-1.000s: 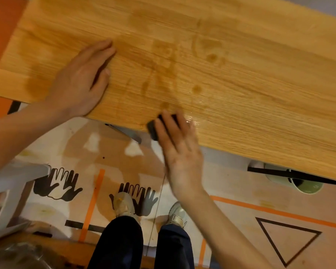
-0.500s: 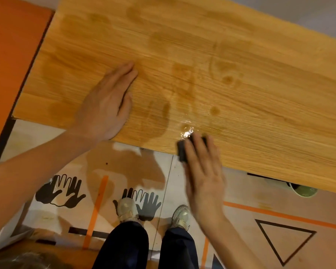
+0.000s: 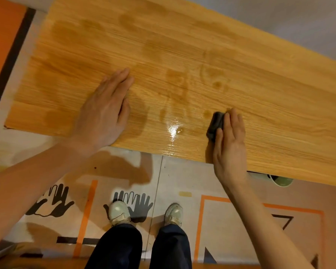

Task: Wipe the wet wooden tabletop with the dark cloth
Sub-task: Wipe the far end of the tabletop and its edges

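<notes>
My left hand (image 3: 105, 111) lies flat, fingers straight, on the wooden tabletop (image 3: 279, 90) near its left end. Right of it a glossy puddle (image 3: 176, 131) sits close to the near edge – push it that way and I'd expect it to spill onto the floor mat (image 3: 178, 183). Further right, my right hand (image 3: 229, 144) presses straight fingers on the dark cloth (image 3: 214, 124) – open wood stretches beyond, toward the far edge
</notes>
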